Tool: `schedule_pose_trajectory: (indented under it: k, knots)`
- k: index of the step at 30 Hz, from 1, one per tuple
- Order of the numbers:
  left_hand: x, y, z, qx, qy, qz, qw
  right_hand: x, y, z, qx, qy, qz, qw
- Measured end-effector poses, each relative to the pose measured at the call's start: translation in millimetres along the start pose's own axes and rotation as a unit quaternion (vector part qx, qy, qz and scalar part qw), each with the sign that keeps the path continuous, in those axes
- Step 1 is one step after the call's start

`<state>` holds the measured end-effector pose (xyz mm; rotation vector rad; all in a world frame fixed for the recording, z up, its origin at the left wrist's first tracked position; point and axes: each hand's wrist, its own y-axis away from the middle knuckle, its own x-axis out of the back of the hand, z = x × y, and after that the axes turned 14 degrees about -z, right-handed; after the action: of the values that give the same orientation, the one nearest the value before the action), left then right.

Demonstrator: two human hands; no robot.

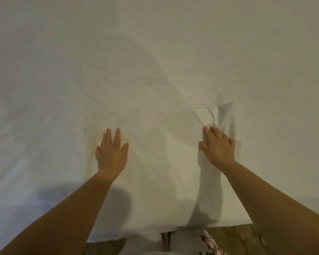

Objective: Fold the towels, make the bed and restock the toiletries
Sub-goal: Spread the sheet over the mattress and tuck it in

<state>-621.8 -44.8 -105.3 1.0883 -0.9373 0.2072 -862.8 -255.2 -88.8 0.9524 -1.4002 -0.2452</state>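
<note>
White towel lies flat on the bed sheet, running from frame centre down to 6 o'clock. Its near end hangs just over the mattress edge. Towel and sheet are both white, so the towel's outline is faint.

Left hand at 8 o'clock, palm down on the towel's left part. Fingers straight and slightly spread, thumb out to the side.

Right hand at 4 o'clock, on the towel's right edge. Index and middle fingers lie together, pointing to 11 o'clock, thumb apart at the inner side. The outer fingers look bent; can't tell if they pinch cloth or just press it.

Raised towel flap at 3 o'clock, standing up right beyond the right fingertips and touching that hand's far side.

The sheet is wrinkled, with creases fanning out at 9 to 11 o'clock. Brownish floor at 5 o'clock below the bed edge. Person's white garment with red print at 6 o'clock.
</note>
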Motion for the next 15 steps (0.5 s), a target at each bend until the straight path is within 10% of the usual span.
schedule_pose_trajectory:
  k: [15]
  knots:
    - [-68, 111, -68, 0.199, 0.154, -0.040, 0.967, -61, 85, 73, -0.130, -0.269, -0.043, 0.953]
